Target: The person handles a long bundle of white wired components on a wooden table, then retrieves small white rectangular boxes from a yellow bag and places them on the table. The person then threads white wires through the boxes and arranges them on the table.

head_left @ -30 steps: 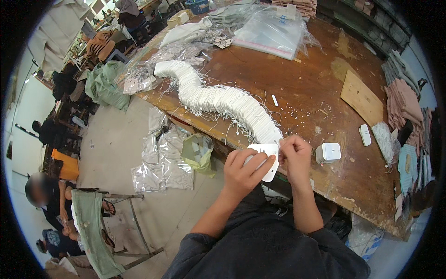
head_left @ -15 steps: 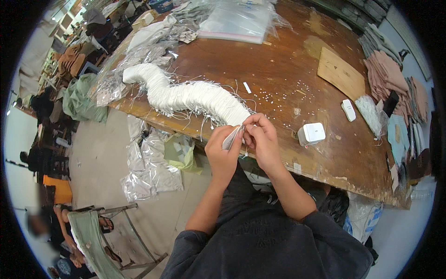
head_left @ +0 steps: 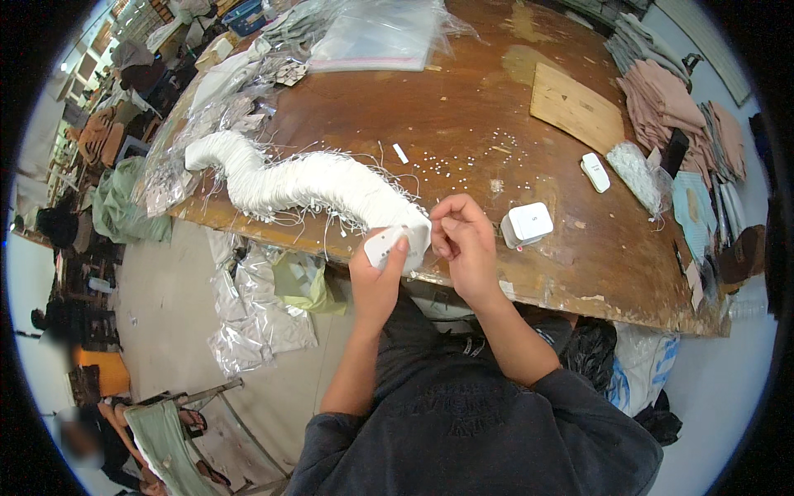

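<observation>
A long, curved row of white hang tags (head_left: 302, 183) packed on edge, with white strings sticking out along its sides, lies along the table's near left edge. At its near end my left hand (head_left: 376, 281) is closed on a white hang tag (head_left: 379, 246), thumb pressed on its face. Just to the right, my right hand (head_left: 469, 252) is raised with thumb and forefinger pinched together. Whatever it pinches, if anything, is too small to make out. A stack of white square tags (head_left: 529, 221) stands right of that hand.
Small white bits (head_left: 509, 153) are scattered over the brown wooden table (head_left: 413, 112). Farther right lie a white clip-like object (head_left: 594, 172), a wooden board (head_left: 577, 107) and folded pink cloth (head_left: 662, 99). Clear plastic bags (head_left: 376, 37) lie at the back.
My hands have drawn apart, the right one away from the tag. The tag in my left hand has turned from nearly edge-on to show its face. The whole view has shifted slightly.
</observation>
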A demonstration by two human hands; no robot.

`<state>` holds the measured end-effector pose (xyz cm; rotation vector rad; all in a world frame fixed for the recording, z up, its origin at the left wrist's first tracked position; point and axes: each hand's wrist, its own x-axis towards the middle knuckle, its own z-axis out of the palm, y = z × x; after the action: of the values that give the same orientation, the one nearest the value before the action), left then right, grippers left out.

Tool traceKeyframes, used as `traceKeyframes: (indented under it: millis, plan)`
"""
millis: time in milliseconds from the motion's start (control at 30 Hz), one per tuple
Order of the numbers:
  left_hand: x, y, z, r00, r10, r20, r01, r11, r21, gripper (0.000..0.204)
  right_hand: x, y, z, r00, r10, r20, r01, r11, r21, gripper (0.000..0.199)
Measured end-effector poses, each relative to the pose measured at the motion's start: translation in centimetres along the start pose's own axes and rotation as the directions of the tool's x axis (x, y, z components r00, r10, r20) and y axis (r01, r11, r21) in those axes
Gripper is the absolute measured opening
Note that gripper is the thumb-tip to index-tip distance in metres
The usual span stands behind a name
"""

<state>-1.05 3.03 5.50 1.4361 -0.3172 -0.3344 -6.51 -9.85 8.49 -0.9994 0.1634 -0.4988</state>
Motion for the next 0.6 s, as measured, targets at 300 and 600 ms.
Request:
traceKeyframes:
  millis: [300, 600]
  plan:
    - [-0.9, -0.4, -0.7, 0.596, -0.214, 0.774, 0.276, 0.96, 0.053, 0.03, -1.3, -2.3, -0.7, 0.985, -0.055, 0.164, 0.027, 0.985, 0.169, 0.014]
    - [0.1, 1.3, -3.0, 0.774, 0.094, 0.627, -0.003, 0.99, -0.144, 0.015, -2.8, -2.8, -4.3, 0.912, 0.049, 0.407, 0.29, 0.624, -0.725, 0.016]
